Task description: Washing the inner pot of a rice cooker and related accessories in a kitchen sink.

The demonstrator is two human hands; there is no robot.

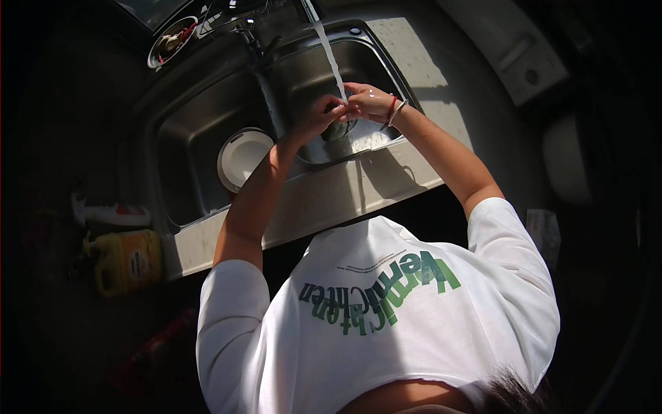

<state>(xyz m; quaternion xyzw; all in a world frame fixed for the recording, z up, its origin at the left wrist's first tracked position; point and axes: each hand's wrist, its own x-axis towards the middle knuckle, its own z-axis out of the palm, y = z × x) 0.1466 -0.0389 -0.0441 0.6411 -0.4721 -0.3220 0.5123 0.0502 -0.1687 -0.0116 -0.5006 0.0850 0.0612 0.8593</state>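
A stream of water runs from the faucet into the right basin of a double stainless steel sink. Both my hands are over that basin, with their fingertips close together where the stream falls. My left hand has its fingers bent towards the right one. My right hand is wet, and its fingers reach into the water. Whether a small thing sits between the fingers I cannot tell. Below them, a dark round shape, partly hidden by the hands, shows at the basin's bottom.
A white plate lies in the left basin. Left of the sink are a spray bottle and a yellow jug. A bowl with mixed contents stands behind. Sunlit counter borders the right side.
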